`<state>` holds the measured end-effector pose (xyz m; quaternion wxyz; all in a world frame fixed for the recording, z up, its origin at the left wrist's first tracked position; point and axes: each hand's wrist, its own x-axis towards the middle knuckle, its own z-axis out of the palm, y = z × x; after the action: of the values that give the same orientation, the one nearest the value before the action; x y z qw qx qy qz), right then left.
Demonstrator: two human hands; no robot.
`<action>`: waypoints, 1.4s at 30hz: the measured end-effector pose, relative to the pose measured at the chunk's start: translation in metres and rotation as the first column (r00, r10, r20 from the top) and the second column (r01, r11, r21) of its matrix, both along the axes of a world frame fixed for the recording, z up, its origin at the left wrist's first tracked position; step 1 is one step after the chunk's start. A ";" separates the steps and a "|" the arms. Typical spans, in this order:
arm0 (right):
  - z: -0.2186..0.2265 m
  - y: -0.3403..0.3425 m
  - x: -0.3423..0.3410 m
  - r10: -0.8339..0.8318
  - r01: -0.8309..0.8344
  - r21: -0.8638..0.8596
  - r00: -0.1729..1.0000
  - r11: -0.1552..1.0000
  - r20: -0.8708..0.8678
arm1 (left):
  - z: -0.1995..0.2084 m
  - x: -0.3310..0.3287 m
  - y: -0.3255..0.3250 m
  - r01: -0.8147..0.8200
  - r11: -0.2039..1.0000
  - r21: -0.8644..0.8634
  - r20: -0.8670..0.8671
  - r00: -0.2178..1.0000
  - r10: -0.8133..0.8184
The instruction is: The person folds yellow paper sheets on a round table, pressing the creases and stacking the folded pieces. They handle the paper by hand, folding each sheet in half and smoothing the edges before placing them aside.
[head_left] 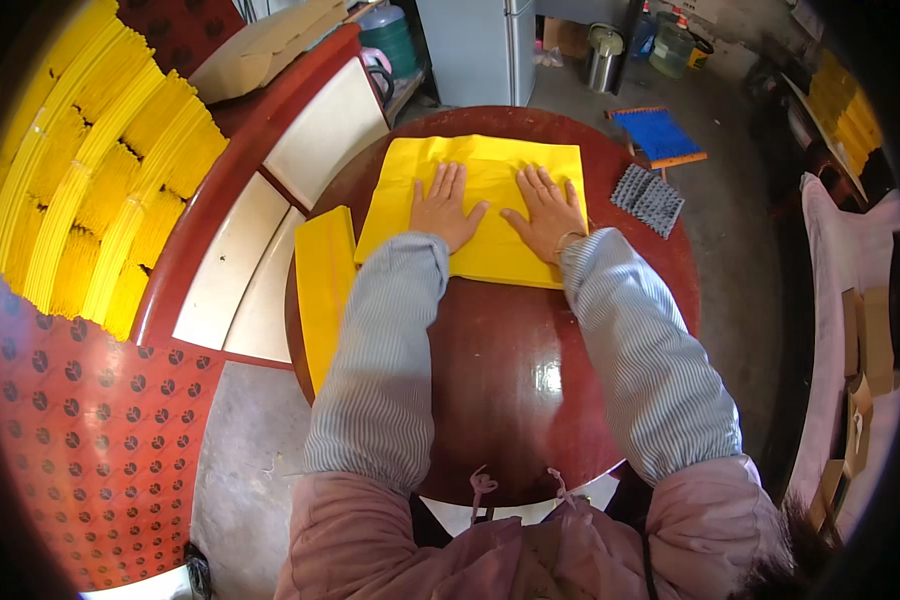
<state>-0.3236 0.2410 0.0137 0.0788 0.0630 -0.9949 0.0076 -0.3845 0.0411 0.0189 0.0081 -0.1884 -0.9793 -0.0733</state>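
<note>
A stack of yellow sheets, paper or thin cloth point(490, 210), lies on the round dark-red table point(510, 400). My left hand point(448, 208) rests flat on its left half, fingers stretched forward. On the right half, my right hand point(550, 212) presses down with its fingers spread. Neither hand holds anything. Just left of the stack lies a long folded yellow bundle point(325, 290), partly covered by my left sleeve. A grey bumpy tray or pad point(648, 200) sits near the table's right edge, beyond my right sleeve.
Tall piles of yellow folded sheets point(90, 170) stand at the left, beside a red-edged cabinet point(300, 150). A blue folding stool point(658, 135) stands past the table at right. Farther back are a fridge point(478, 55), a metal flask point(603, 60) and water bottles point(672, 50).
</note>
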 end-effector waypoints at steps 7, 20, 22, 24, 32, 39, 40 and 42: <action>-0.017 0.009 -0.003 -0.005 0.004 -0.043 1.000 0.999 -0.021 | -0.014 -0.007 -0.034 -0.028 0.997 -0.076 -0.049 0.999 0.024; -0.014 0.010 -0.005 0.001 -0.001 0.006 1.000 1.000 0.018 | -0.016 -0.018 -0.050 -0.021 0.987 -0.157 -0.074 0.997 0.010; -0.016 0.013 -0.008 0.036 -0.036 -0.019 0.999 0.999 -0.004 | -0.020 -0.020 -0.060 -0.024 0.993 -0.119 -0.080 0.997 0.015; -0.020 0.017 -0.010 0.042 -0.042 -0.005 0.999 0.999 -0.003 | -0.025 -0.021 -0.067 -0.042 0.994 -0.100 -0.013 0.999 0.041; -0.026 0.024 -0.016 0.084 -0.083 0.015 0.996 0.996 -0.032 | 0.009 0.010 -0.057 0.038 0.987 -0.159 -0.196 0.978 -0.070; -0.026 0.027 -0.018 0.116 -0.116 -0.002 0.993 0.993 -0.030 | 0.000 0.092 -0.072 0.443 0.896 0.019 -0.100 0.893 -0.440; -0.026 0.027 -0.019 0.106 -0.106 0.001 0.994 0.994 -0.026 | -0.004 0.094 -0.073 0.421 0.906 0.043 -0.149 0.899 -0.411; -0.026 0.027 -0.019 0.111 -0.111 -0.005 0.993 0.994 -0.037 | -0.010 0.090 -0.073 0.368 0.927 0.075 -0.150 0.923 -0.354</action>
<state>-0.3429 0.2677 -0.0120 0.0968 0.1179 -0.9882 0.0145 -0.2949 -0.0323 0.0088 0.0698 -0.3697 -0.9199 -0.1104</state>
